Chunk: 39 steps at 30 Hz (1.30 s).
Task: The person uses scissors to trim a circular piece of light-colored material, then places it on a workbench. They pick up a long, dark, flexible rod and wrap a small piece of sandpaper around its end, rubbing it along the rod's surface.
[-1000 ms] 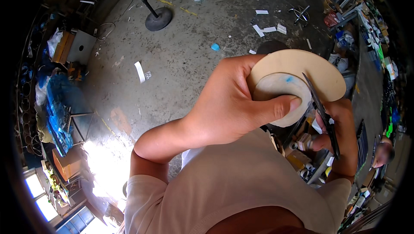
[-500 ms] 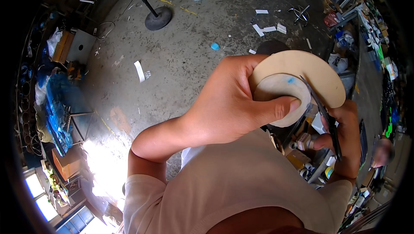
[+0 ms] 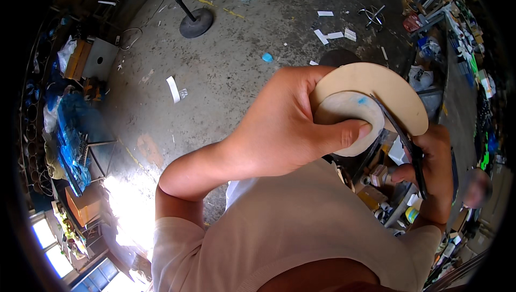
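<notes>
In front of my chest my left hand (image 3: 287,125) pinches two flat pieces together, with its thumb on top and the other fingers hidden beneath. The upper one is a small pale disc (image 3: 341,110) bearing a blue smudge. Under it lies a larger tan round sheet (image 3: 402,95), which sticks out on the far and right sides. My right hand (image 3: 434,165) is closed round the handles of dark scissors (image 3: 413,155). Their blade crosses the tan sheet close beside the small disc's right edge. The lower blade is hidden by the sheet.
A black stand with a round base (image 3: 196,23) is on the concrete floor ahead. White strips (image 3: 172,88) and a blue scrap (image 3: 267,57) lie scattered there. Shelves and a bench of boxes and tools line the right, with a blue-wrapped stack (image 3: 72,136) at left.
Both hands have shifted very slightly left with the pieces and scissors. The scissors' visible blade looks narrower against the tan sheet. The grip of each hand stays the same.
</notes>
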Each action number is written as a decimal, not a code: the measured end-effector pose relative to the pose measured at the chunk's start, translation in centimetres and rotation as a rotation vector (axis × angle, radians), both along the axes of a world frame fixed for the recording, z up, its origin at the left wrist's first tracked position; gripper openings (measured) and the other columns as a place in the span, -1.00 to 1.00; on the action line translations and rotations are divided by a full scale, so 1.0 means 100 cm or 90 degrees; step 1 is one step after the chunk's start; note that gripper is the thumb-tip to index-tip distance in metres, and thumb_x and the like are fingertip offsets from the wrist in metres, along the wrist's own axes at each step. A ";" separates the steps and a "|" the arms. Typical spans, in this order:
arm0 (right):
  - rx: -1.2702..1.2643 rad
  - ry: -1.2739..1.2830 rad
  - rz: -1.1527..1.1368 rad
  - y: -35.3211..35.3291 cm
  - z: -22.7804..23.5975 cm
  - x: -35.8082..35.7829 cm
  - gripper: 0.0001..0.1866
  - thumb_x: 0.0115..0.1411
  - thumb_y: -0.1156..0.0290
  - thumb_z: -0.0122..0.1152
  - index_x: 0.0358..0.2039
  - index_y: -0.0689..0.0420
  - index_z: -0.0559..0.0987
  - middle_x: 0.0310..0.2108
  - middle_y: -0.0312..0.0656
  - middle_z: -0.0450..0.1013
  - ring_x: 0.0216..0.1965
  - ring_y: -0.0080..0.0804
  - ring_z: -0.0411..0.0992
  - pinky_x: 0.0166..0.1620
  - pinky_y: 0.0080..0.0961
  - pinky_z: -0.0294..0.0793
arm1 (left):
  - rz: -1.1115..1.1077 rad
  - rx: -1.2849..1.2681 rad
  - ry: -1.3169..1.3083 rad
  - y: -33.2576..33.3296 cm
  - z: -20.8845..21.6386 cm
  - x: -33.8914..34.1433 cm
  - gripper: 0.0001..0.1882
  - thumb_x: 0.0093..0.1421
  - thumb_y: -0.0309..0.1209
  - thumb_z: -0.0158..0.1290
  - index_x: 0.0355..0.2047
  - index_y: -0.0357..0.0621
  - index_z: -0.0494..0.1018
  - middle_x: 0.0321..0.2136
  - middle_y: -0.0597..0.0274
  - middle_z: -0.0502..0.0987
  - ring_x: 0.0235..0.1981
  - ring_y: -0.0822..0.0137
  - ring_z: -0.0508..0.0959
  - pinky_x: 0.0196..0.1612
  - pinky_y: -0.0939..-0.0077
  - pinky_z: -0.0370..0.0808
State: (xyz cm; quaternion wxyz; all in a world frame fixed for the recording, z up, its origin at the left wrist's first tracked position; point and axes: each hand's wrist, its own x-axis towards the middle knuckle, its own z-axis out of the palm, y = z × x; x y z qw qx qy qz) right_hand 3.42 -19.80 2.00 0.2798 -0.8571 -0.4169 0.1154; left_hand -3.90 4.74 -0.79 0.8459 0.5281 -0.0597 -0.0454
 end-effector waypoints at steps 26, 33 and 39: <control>-0.023 0.027 0.026 0.002 0.005 0.002 -0.24 -0.60 -0.18 0.51 -0.78 0.16 0.21 -0.82 -0.23 0.03 -0.77 -0.33 0.07 -0.65 -0.46 -0.03 | -0.051 0.032 -0.048 0.003 0.002 -0.001 -0.67 0.05 -0.69 0.05 -0.13 -0.33 0.46 -0.31 0.22 0.57 -0.28 0.55 0.52 -0.20 0.63 0.47; -0.016 -0.020 0.003 0.003 0.010 -0.003 -0.26 -0.57 -0.15 0.50 -0.80 0.13 0.17 -0.82 -0.23 0.03 -0.78 -0.34 0.07 -0.66 -0.46 -0.05 | -0.076 0.065 -0.043 0.005 0.002 0.001 -0.66 0.04 -0.68 0.06 -0.12 -0.30 0.47 -0.33 0.22 0.58 -0.30 0.55 0.53 -0.23 0.64 0.48; -0.053 -0.007 0.021 0.000 0.014 0.000 -0.26 -0.55 -0.15 0.49 -0.81 0.11 0.16 -0.82 -0.24 0.02 -0.79 -0.35 0.07 -0.66 -0.45 -0.06 | -0.079 0.089 -0.055 0.006 0.003 0.002 -0.66 0.03 -0.67 0.06 -0.13 -0.30 0.47 -0.36 0.24 0.58 -0.32 0.56 0.53 -0.26 0.65 0.47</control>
